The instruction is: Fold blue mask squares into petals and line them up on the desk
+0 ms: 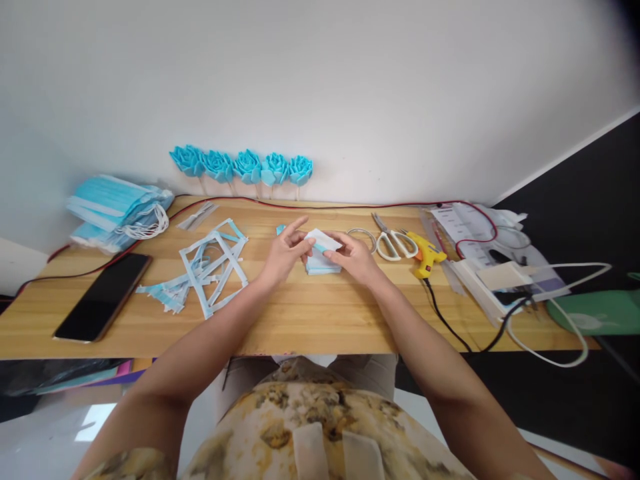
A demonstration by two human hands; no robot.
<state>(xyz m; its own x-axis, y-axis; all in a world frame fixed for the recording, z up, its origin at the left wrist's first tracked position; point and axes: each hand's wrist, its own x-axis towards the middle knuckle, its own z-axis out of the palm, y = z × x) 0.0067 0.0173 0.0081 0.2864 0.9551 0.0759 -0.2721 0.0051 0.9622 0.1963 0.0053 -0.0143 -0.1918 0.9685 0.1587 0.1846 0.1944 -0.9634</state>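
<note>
My left hand [289,248] pinches the left edge of a small white and light-blue piece of mask fabric [323,240], its index finger stretched out above. On the other side, my right hand [354,252] grips the same piece between thumb and fingers. Just beneath it lies a stack of cut mask pieces [323,265] on the wooden table [310,320]. Behind the right hand is a ring-shaped roll [364,239], partly hidden. Scissors with white handles [393,243] lie farther right. A bit of blue material [281,229] shows behind the left hand.
Several blue fabric roses [249,167] on sticks lean at the wall. Left are face masks [115,207], cut mask strips [210,267] and a phone [104,298]. A yellow glue gun [425,255], its cord and a white power strip [480,290] lie right. A red-black cable [320,205] runs behind.
</note>
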